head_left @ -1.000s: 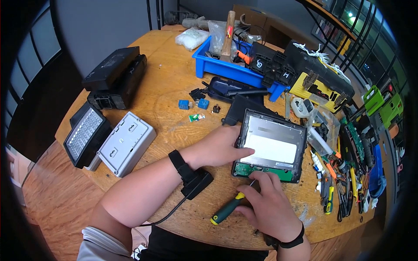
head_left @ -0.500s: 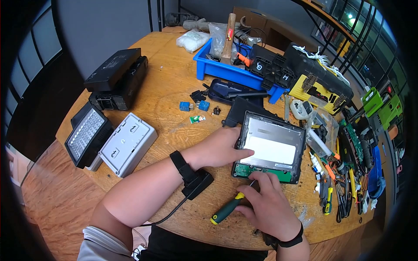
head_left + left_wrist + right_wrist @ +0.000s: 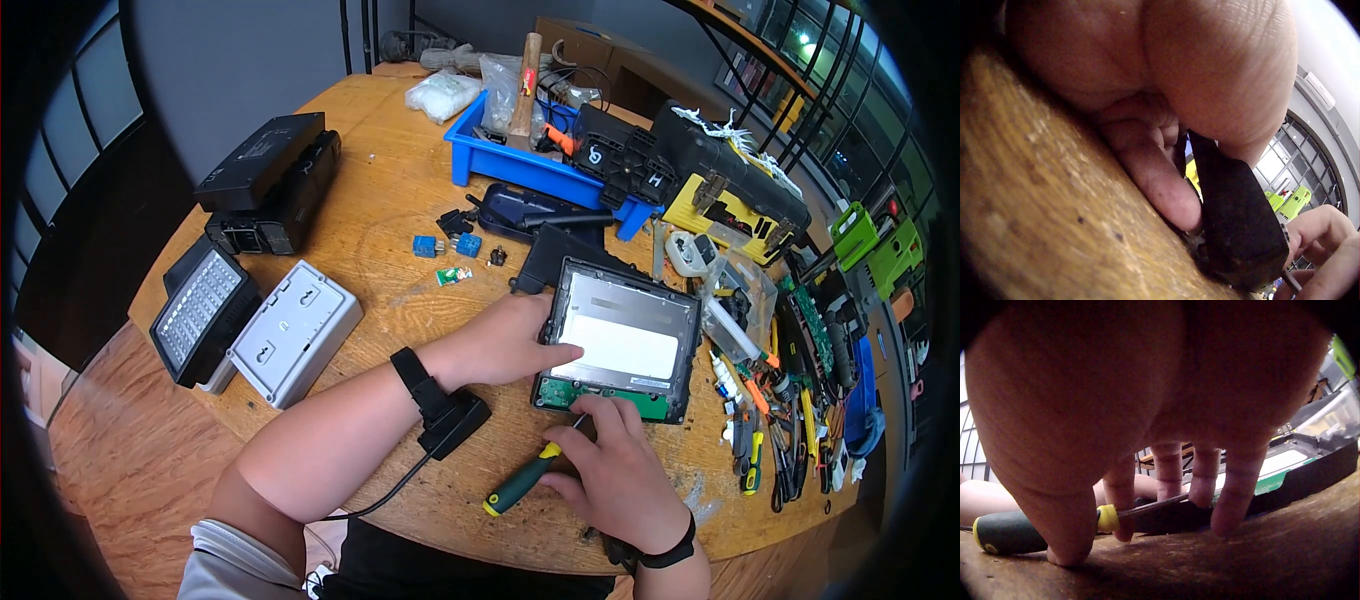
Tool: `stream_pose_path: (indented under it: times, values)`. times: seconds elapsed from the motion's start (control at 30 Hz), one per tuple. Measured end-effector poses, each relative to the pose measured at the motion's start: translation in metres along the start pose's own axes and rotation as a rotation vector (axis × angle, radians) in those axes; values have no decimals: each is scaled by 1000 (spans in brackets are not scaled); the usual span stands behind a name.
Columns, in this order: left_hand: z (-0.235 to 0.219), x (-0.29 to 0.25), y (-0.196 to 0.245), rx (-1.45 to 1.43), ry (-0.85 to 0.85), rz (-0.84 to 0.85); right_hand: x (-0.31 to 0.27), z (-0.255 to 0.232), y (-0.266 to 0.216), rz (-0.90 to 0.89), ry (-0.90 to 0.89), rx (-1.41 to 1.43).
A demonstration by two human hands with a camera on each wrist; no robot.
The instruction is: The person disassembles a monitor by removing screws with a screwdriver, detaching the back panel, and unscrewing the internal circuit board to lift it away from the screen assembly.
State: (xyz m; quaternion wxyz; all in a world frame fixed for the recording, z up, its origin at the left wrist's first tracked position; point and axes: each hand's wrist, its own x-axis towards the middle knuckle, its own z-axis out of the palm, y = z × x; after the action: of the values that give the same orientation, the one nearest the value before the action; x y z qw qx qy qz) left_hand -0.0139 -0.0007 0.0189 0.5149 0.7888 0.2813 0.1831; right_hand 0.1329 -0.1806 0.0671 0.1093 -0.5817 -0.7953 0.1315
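Note:
A display panel in a black frame (image 3: 625,342), with a silver back and a green circuit strip (image 3: 610,398) along its near side, lies on the table. My left hand (image 3: 510,338) grips its left side, thumb on the silver back and fingers down beside the frame. In the left wrist view a fingertip (image 3: 1175,203) lies low by the black frame edge (image 3: 1241,219). Between thumb and fingers my right hand (image 3: 625,475) holds a green and yellow screwdriver (image 3: 517,484). Its shaft (image 3: 1154,507) reaches under the fingers toward the panel's near edge; the tip is hidden.
Behind the panel lies a black cover (image 3: 550,255), with blue relays (image 3: 466,244) to its left. A blue bin (image 3: 520,165) stands farther back. Tools (image 3: 790,440) crowd the right side. A white-grey housing (image 3: 295,335) and an LED lamp (image 3: 205,310) sit at left.

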Motion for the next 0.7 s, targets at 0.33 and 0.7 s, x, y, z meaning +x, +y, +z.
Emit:
stream_pose_path:
  times: [0.33,0.7]
  values:
    - [-4,-3,9,6,-27,-65,0,0,0,-1,-2,5]
    - [0,1,-4,34,2,14,0,-1,0,3,-5,-3]
